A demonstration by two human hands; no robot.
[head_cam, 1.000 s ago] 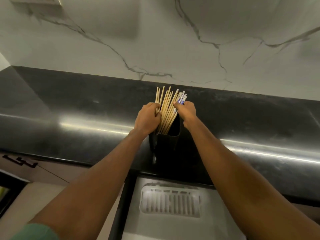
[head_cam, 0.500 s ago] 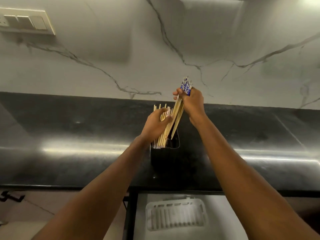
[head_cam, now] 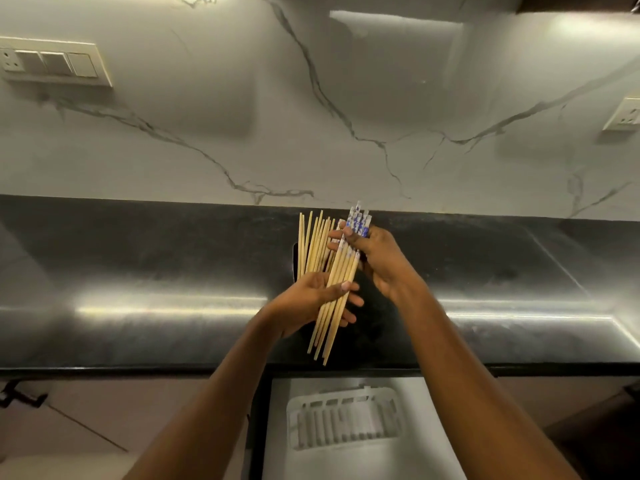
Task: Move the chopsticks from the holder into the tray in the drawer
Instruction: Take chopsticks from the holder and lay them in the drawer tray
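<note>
Step in hand: bundle extraction. The right hand (head_cam: 377, 258) grips the chopsticks (head_cam: 337, 289) above the holder (head_cam: 295, 261); the left hand (head_cam: 311, 303) cradles their lower ends, fingers loosely curled. Next, lower the bundle into the tray (head_cam: 346, 422) in the drawer (head_cam: 426, 438).

Two bare forearms reaching in from the lower edge, no sleeves, watch, rings or bracelets showing, left hand (head_cam: 311, 301) and right hand (head_cam: 375, 258) ungloved, short plain fingernails, slim wrists, nothing worn visible

White veined marble wall (head_cam: 346, 98) with switch plate (head_cam: 52, 64) above glossy black counter (head_cam: 138, 271).
</note>
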